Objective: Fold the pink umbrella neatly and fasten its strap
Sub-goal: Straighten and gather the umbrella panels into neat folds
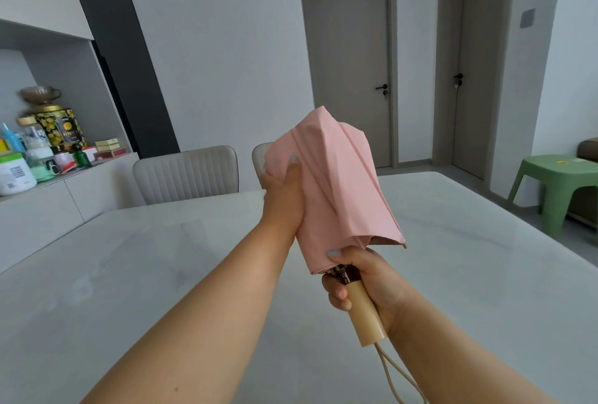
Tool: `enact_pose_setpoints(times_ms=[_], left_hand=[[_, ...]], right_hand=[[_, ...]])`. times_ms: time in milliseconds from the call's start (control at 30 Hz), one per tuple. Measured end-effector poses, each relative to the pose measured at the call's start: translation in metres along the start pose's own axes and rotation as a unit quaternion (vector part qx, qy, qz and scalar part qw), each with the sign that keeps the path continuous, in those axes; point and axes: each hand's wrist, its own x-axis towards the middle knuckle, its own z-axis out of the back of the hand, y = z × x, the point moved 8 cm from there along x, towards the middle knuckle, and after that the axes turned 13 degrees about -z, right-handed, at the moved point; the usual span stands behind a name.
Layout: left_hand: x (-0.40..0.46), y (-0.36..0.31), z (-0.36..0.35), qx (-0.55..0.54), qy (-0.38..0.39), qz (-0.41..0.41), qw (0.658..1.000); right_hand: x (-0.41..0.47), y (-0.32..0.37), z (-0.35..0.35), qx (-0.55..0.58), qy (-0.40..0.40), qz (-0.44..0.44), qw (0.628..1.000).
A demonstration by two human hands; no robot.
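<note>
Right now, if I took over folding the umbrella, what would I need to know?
Left hand: gripping the loose fabric on the left side of the pink umbrella, held up above the table.
Right hand: wrapped around the wooden handle, thumb pressing the canopy's lower edge; the cord loop dangles below.
Done: the umbrella is collapsed.
Left: the fabric is still puffy and uneven, so smooth the folds, wrap them around the shaft, then fasten the strap. The strap is not visible from this view, so look for it first.
</note>
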Motion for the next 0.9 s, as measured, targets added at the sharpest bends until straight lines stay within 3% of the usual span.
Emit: enact_pose_setpoints(times_ms=[100,233,433,600,800,900], left_hand=[[-0.016,0.003,-0.017,-0.184,0.064,0.077,0.978],[-0.023,-0.007,-0.032,-0.282,0.099,0.086,0.950],[-0.026,-0.005,-0.034,-0.261,0.091,0.087,0.957],[-0.021,0.004,-0.031,-0.271,0.092,0.078,0.955],[-0.014,0.009,-0.021,-0.228,0.124,0.078,0.962],[0.002,0.001,0.010,-0.108,0.004,0.037,0.993]], right_hand=[[-0.003,-0.001,-0.002,0.003,0.015,-0.025,1.000],[-0.004,-0.003,-0.003,0.004,0.028,-0.043,0.999],[-0.001,-0.002,-0.007,0.066,0.073,-0.037,0.994],[-0.006,0.005,-0.003,-0.043,0.050,-0.013,0.998],[-0.003,0.009,0.007,-0.075,-0.014,0.011,0.997],[-0.002,0.011,0.015,-0.056,-0.051,0.027,0.997]])
